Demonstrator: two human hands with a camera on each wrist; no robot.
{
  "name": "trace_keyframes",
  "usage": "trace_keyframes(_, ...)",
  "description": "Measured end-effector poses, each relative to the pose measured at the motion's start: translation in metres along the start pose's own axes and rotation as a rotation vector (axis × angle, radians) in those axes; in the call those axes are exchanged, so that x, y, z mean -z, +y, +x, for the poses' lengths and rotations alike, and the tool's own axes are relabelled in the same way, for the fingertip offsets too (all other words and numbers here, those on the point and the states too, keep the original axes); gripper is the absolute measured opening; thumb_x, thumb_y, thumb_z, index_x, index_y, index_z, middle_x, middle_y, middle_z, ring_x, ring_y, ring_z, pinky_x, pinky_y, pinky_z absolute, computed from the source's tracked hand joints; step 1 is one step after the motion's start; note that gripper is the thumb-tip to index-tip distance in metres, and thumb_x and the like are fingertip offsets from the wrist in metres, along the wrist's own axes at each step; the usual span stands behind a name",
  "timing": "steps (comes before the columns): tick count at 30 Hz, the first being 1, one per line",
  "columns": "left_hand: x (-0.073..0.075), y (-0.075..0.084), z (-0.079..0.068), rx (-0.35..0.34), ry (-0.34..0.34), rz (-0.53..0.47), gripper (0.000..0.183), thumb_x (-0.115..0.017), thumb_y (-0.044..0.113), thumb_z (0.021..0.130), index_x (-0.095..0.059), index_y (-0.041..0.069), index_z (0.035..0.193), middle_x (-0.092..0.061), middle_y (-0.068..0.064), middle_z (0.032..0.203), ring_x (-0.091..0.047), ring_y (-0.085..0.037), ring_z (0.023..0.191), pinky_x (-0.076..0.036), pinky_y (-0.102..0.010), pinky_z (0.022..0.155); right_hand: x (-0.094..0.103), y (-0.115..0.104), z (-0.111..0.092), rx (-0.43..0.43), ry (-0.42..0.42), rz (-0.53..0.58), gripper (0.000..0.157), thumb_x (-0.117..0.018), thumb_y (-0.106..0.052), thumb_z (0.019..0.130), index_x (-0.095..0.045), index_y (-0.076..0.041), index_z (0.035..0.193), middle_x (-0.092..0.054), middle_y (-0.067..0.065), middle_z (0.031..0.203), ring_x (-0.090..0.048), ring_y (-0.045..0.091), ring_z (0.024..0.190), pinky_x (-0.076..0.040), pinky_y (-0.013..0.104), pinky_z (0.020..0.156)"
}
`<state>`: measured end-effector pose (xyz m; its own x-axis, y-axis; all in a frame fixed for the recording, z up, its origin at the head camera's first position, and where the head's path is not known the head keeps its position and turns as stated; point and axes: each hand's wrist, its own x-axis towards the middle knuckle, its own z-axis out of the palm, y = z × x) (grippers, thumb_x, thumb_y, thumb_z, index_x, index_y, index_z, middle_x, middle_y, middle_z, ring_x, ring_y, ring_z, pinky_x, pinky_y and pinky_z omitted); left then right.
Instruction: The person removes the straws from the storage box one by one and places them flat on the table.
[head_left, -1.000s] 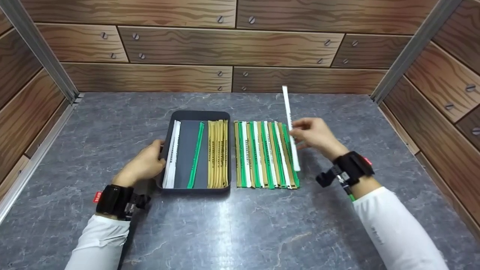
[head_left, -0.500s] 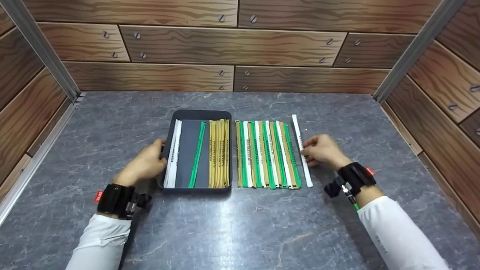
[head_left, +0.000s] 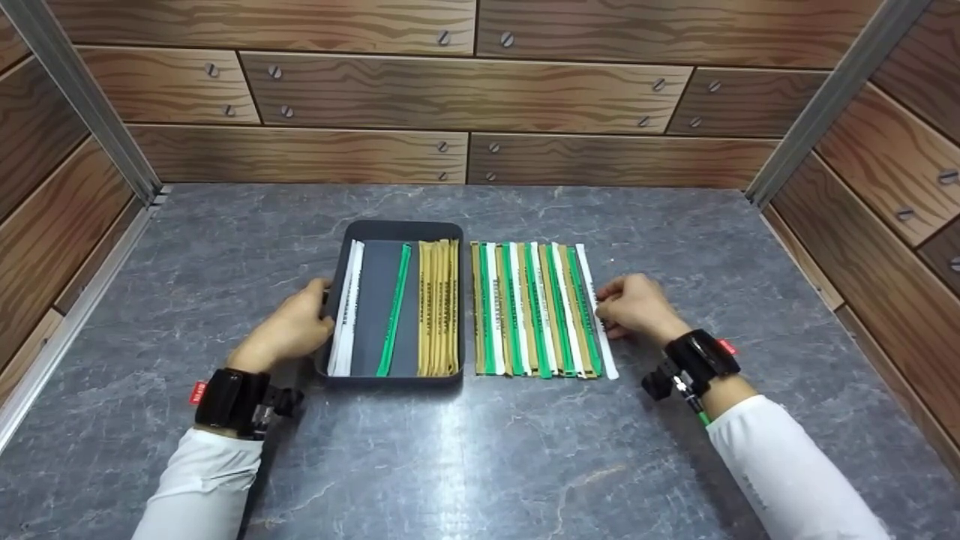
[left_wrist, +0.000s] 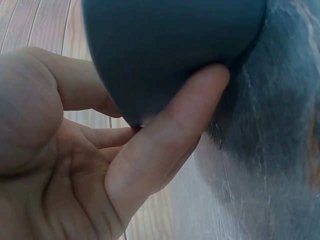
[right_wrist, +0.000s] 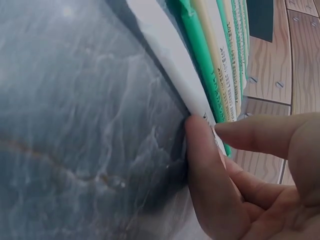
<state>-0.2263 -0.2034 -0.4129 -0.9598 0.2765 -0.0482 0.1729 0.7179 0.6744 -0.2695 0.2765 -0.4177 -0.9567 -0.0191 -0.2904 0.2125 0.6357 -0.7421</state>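
My left hand (head_left: 291, 321) grips the left wall of a dark grey tray (head_left: 405, 228), its thumb and fingers on either side of the wall in the left wrist view. Inside the tray lie white paper-wrapped straws (head_left: 345, 311) at left, one slanted green wrapped straw (head_left: 393, 311), and several tan ones (head_left: 437, 311) at right. My right hand (head_left: 637, 307) pinches a white wrapped straw (head_left: 609, 360) near its middle. That straw lies slightly slanted along the right end of a row of green, white and tan wrapped straws (head_left: 535, 311).
All this rests on a grey marbled tabletop (head_left: 465, 465). Wood-patterned panels (head_left: 465, 90) wall the back and both sides, with metal posts (head_left: 817, 112) at the corners. Each wrist carries a black strap (head_left: 701, 360) with a small camera.
My right hand has lowered the white straw from above the row to the table on its right, then slid it left against the row's end. The left hand and tray stay put.
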Motion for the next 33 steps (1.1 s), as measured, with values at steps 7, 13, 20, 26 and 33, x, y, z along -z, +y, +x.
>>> trace_keyframes(7,0.0,0.001,0.0,0.013,-0.007,0.015,0.06,-0.051,-0.003,0.093,-0.032,-0.019,0.147,-0.054,-0.044,0.134,-0.053,-0.054,0.128,-0.042,-0.062,0.112,-0.003,-0.002,0.001,0.018,-0.004,-0.011,0.043,-0.063,0.004,0.085,-0.061,0.016,0.127,-0.069,0.018,0.096,-0.069,0.015,0.064,-0.064,0.032,0.062)
trace_keyframes(13,0.001,0.002,0.001,0.021,-0.012,0.005,0.06,-0.052,-0.003,0.094,-0.031,-0.017,0.148,-0.053,-0.043,0.136,-0.052,-0.054,0.129,-0.041,-0.062,0.113,-0.004,-0.003,0.0,0.028,0.004,-0.023,0.044,-0.063,0.002,0.087,-0.06,0.016,0.129,-0.07,0.022,0.101,-0.069,0.015,0.063,-0.064,0.032,0.061)
trace_keyframes(20,0.001,0.001,0.001,0.016,-0.012,0.011,0.06,-0.052,-0.003,0.093,-0.032,-0.018,0.148,-0.054,-0.043,0.134,-0.053,-0.054,0.127,-0.043,-0.062,0.111,-0.005,-0.003,0.001,0.025,0.006,-0.02,0.045,-0.063,0.002,0.087,-0.06,0.015,0.131,-0.07,0.023,0.102,-0.069,0.016,0.064,-0.064,0.032,0.062)
trace_keyframes(26,0.002,0.002,0.0,0.029,-0.016,0.022,0.06,-0.05,-0.002,0.094,-0.031,-0.018,0.148,-0.053,-0.042,0.137,-0.051,-0.053,0.13,-0.042,-0.061,0.112,-0.003,-0.004,0.0,0.031,0.011,-0.017,0.043,-0.064,-0.001,0.089,-0.061,0.015,0.129,-0.071,0.02,0.1,-0.069,0.015,0.063,-0.064,0.032,0.061)
trace_keyframes(33,0.001,0.001,0.001,0.028,-0.017,0.022,0.059,-0.05,-0.002,0.095,-0.03,-0.019,0.148,-0.053,-0.043,0.136,-0.051,-0.053,0.13,-0.043,-0.061,0.111,0.013,-0.026,-0.005,0.103,0.086,-0.104,0.049,-0.062,-0.006,0.091,-0.057,0.013,0.136,-0.068,0.027,0.116,-0.073,0.024,0.076,-0.065,0.036,0.074)
